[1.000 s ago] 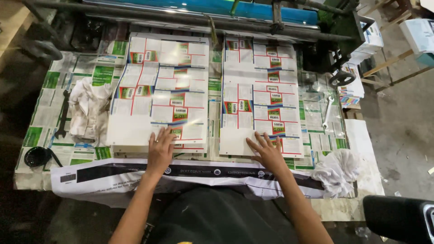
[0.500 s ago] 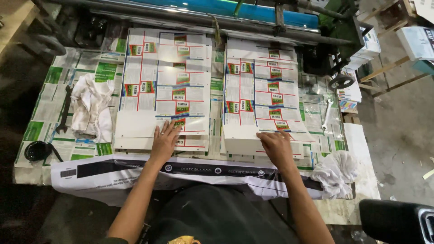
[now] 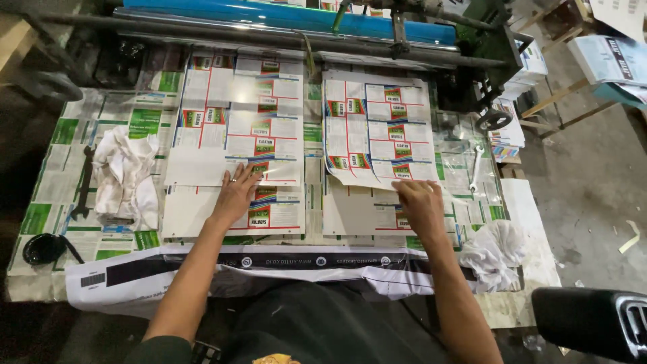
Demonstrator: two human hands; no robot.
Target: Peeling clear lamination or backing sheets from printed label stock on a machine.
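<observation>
Two stacks of printed label sheets lie side by side on the worktable. My left hand rests flat with fingers spread on the left stack, fingertips at the near edge of its upper bundle. My right hand curls its fingers over the near edge of the right stack's upper bundle, which sits slightly raised and skewed. Below each upper bundle a strip of lower sheets shows, on the left and on the right.
White rags lie at the left and right. A black wrench, a silver wrench and a black round lid lie around the stacks. A blue machine roller runs along the back. Paper piles stand far right.
The upper bundles of both stacks have shifted away from me, uncovering lower sheets at the near edge. My right hand went from flat to curled on the bundle's edge.
</observation>
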